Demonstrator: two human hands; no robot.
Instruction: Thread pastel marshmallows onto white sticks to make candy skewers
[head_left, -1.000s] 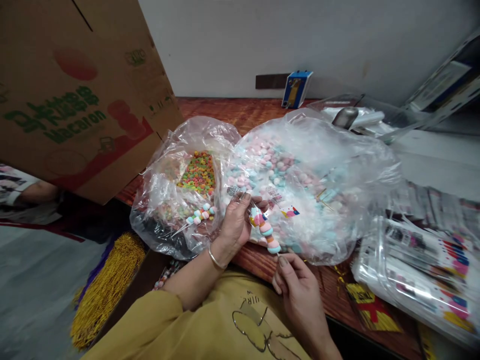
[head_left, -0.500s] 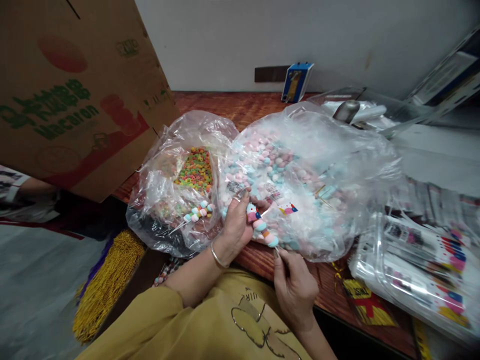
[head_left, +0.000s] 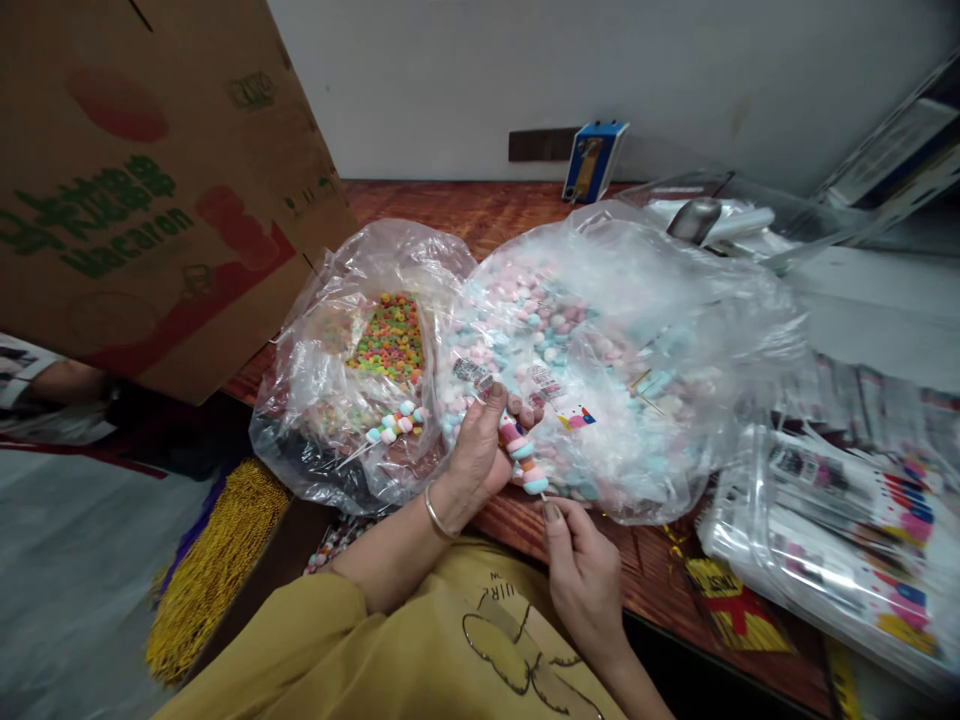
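My left hand (head_left: 484, 445) is closed round the upper part of a marshmallow skewer (head_left: 531, 470), which appears to sit in a small clear printed bag. Pink, blue and orange pieces show below the fingers. At the lower end, my right hand (head_left: 585, 565) pinches the skewer's stick between thumb and forefinger. Just beyond lies a large clear bag of pink and blue marshmallows (head_left: 551, 320). Two loose skewers of pastel marshmallows (head_left: 397, 425) rest on the left plastic bag, apart from my hands.
Ring-shaped candies (head_left: 390, 340) fill part of the left bag. A tall cardboard box (head_left: 247, 320) stands at the left. Stacked printed bags (head_left: 832, 530) and a yellow twist-tie packet (head_left: 739, 605) lie right. Behind are a blue device (head_left: 596, 163) and a metal scoop (head_left: 694, 220).
My right hand has shifted slightly left with the stick. The skewer's lower end has swung left and hangs steeper, and my left hand keeps its hold.
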